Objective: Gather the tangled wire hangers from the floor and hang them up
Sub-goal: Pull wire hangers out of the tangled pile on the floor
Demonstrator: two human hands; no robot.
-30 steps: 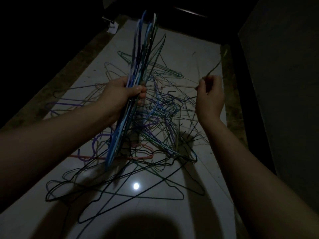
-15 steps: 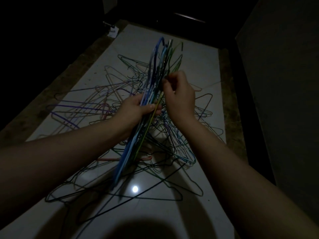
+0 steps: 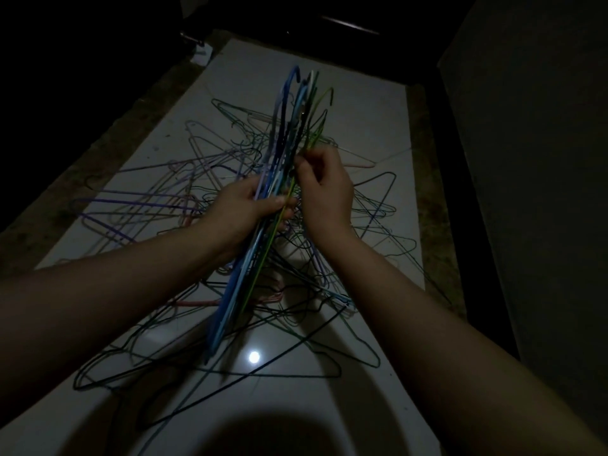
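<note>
My left hand grips a stacked bundle of wire hangers, mostly blue and green, held on edge above the floor with the hooks pointing away from me. My right hand is beside it on the right, its fingers curled and pinching a green hanger against the bundle's right side. Beneath both hands a tangled pile of hangers in purple, pink, green and black spreads over the white floor.
The pale floor strip is bordered by dark speckled stone on the left and right. A dark wall or door panel rises on the right. A light reflection glints on the floor near me. The room is dim.
My right hand came from the right side with a green hanger and brought it against the bundle in my left hand. The bundle shifted slightly right and toward the centre.
</note>
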